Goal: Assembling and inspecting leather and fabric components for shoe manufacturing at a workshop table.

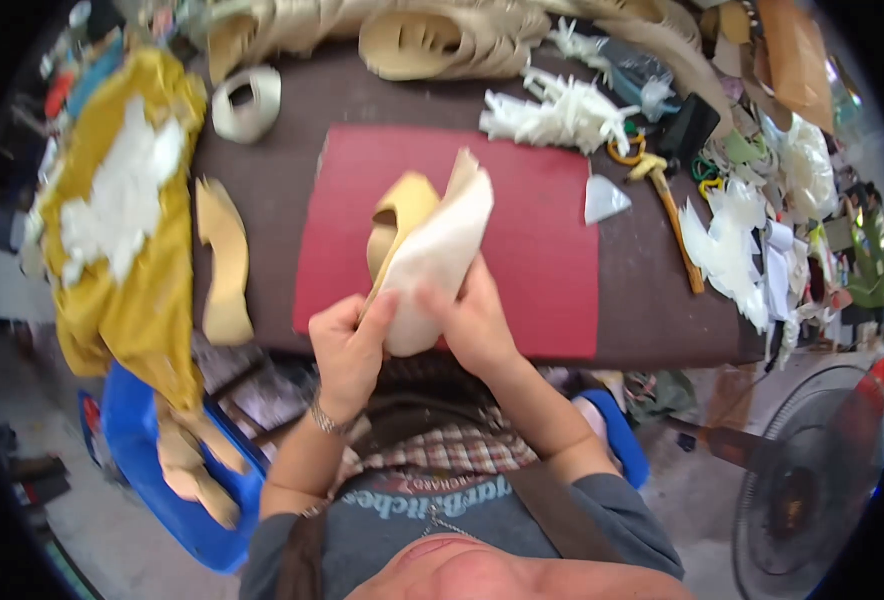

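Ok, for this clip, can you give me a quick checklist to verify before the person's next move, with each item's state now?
1. Left hand grips the white piece: ok, at its lower end.
2. Right hand has a firm hold: cannot tell, its fingertips are blurred against the white face.
3. Tan part behind the white piece is joined to it: cannot tell, where they meet is hidden.
4. Hammer is off the red mat: ok, it lies to the right.
5. Loose tan strip is off the mat: ok, it lies to the left.
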The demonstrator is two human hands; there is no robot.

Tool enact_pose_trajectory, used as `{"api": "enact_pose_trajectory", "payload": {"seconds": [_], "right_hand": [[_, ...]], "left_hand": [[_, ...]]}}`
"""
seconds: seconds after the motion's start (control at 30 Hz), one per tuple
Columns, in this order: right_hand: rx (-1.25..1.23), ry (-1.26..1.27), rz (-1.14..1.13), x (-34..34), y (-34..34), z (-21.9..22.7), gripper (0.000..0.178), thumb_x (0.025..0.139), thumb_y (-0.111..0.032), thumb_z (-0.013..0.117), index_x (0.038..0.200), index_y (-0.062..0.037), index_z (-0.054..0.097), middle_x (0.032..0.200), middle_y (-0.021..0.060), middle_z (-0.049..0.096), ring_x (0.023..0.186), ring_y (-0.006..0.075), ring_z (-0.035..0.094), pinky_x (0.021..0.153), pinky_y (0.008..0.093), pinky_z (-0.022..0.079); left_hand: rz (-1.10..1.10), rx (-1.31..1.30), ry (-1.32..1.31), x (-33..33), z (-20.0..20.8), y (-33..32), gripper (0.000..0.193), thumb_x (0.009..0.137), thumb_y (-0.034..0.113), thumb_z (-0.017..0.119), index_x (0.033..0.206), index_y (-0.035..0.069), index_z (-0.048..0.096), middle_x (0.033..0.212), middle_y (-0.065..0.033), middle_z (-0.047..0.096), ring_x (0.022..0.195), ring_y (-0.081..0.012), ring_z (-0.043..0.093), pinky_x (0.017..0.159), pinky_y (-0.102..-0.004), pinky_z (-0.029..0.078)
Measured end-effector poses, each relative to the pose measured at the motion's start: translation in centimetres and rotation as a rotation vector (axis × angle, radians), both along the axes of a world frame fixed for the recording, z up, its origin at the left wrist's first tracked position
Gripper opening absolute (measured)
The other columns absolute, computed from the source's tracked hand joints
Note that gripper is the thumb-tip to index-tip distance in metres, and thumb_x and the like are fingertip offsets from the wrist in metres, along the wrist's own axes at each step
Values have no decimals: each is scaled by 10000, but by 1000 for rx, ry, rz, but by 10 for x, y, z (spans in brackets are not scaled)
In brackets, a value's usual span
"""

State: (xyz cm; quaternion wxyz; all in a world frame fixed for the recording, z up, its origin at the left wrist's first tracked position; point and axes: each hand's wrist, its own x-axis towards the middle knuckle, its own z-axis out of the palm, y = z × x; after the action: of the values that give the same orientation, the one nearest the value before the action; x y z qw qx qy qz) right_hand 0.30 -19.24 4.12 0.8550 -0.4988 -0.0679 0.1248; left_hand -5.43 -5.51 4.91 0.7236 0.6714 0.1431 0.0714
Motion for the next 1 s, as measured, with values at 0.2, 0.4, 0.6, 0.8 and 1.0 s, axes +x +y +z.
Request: {"api": "enact_pose_trajectory", "payload": {"seconds": [0.2,0.4,0.6,0.8,1.0], "right_hand": [[-705,-720,38,2,-10,1,867,762,-118,814,1424,23,272,1258,181,557,1106,204,577,917,343,491],[-269,-330,228,14,-17,0,794,795,-111,777,1429,7,315,1077,193,615,972,219,639,818,331,531],[-127,-296,223,24,-23,-5,844,799,-50,771,1465,-5,255,1145,209,640,1017,198,647,822,305,537],[-254,-396,296,35,-40,19,812,781,-33,769,1458,-24,320,1039,165,673,946,193,667,808,302,528],[-475,-1093,338,45,-58,12,710,778,-94,762,1406,-59,433,999,140,663,880,265,662,810,377,519]], "left_hand": [[118,-433,-162,20,1,-9,251,915,201,669,997,-30,615,873,-64,669,748,-143,647,668,-271,536],[-102,-495,-130,8,-22,5,365,856,181,738,1101,-44,588,1019,-101,676,933,-185,653,870,-330,523],[-137,-413,-272,24,-23,6,333,824,101,762,1077,-44,600,1011,-104,687,920,-181,663,818,-302,533],[-227,4,-346,19,-18,29,337,800,1,732,1112,-30,606,1003,-83,692,890,-144,659,772,-271,526],[-774,-16,148,20,14,47,403,780,-17,716,1168,17,612,1134,-113,659,997,-154,627,826,-280,500]]}}
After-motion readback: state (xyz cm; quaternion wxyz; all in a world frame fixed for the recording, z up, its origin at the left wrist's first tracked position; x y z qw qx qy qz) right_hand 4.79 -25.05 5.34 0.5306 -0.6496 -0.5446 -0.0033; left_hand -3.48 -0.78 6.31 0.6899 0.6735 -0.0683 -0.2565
